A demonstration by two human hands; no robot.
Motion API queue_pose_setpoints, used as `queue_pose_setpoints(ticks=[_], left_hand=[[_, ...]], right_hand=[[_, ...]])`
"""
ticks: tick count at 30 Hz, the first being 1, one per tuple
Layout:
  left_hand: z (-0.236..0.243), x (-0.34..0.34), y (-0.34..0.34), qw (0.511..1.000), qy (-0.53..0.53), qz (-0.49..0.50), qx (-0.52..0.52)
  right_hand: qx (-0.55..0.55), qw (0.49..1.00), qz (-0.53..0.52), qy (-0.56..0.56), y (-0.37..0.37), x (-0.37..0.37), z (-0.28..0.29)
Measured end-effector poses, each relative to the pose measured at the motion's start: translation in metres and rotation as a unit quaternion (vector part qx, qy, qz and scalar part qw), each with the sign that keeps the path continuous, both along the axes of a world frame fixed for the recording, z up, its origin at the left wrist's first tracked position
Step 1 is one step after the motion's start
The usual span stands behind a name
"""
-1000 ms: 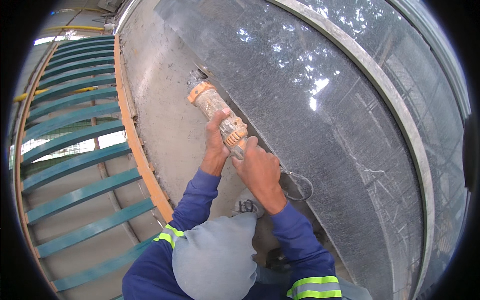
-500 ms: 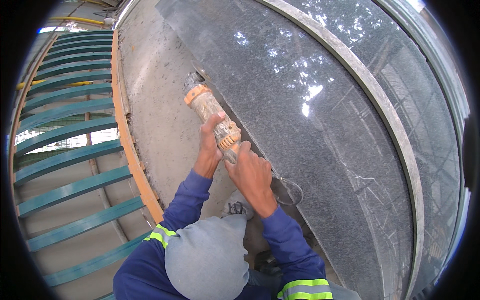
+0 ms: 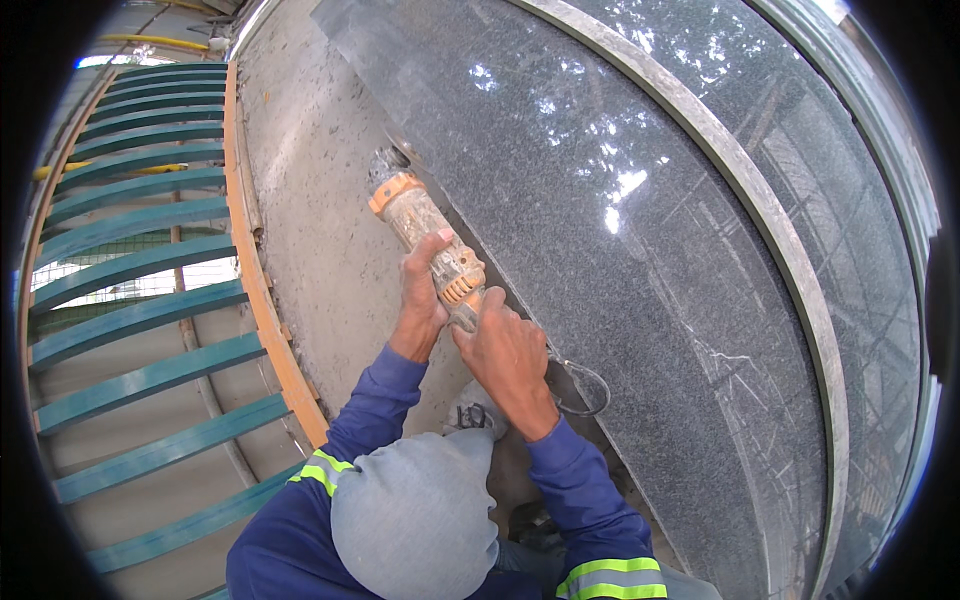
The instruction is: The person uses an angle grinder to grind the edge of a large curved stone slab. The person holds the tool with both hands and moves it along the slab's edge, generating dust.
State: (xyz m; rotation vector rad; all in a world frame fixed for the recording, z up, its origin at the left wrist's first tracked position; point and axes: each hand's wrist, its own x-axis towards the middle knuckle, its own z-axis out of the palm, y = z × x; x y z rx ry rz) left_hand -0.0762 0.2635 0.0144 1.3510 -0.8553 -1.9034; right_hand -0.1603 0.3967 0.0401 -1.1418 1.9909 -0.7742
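Note:
A dusty orange-and-grey angle grinder (image 3: 420,222) is in both of my hands, slanting away to the upper left. My left hand (image 3: 422,295) wraps the side of its body, thumb laid over the top. Closed round the rear end is my right hand (image 3: 510,362). The grinder's head (image 3: 388,165) meets the near edge of a dark, polished stone slab (image 3: 600,270); its disc is mostly hidden, so I cannot tell how far it touches. A dark power cable (image 3: 595,385) loops out beside my right wrist.
Left of me stands a rack of teal slats with an orange rail (image 3: 262,300). Dusty concrete floor (image 3: 310,190) lies between rack and slab. A pale stone strip (image 3: 760,195) crosses the slab's far side. My shoe (image 3: 476,412) is below my hands.
The grinder and both hands have shifted very slightly to the right and toward me along the slab edge. The cable loop has moved a little with them.

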Motion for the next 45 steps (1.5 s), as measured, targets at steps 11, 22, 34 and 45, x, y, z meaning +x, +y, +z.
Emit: queue_pose_setpoints(ticks=[11,22,34,45], left_hand=[[0.004,-0.003,0.002,1.0,0.003,0.005,-0.011],[0.006,0.0,0.005,1.0,0.002,0.003,-0.013],[0.008,-0.004,0.001,1.0,-0.003,0.004,0.002],[0.012,-0.005,0.012,1.0,-0.02,0.016,-0.004]], right_hand=[[0.004,1.0,0.002,-0.008,0.001,-0.001,0.004],[0.002,1.0,0.001,-0.009,0.003,-0.002,0.008],[0.019,1.0,-0.001,-0.006,-0.002,-0.001,0.006],[0.014,1.0,-0.001,-0.005,0.008,-0.003,0.011]])
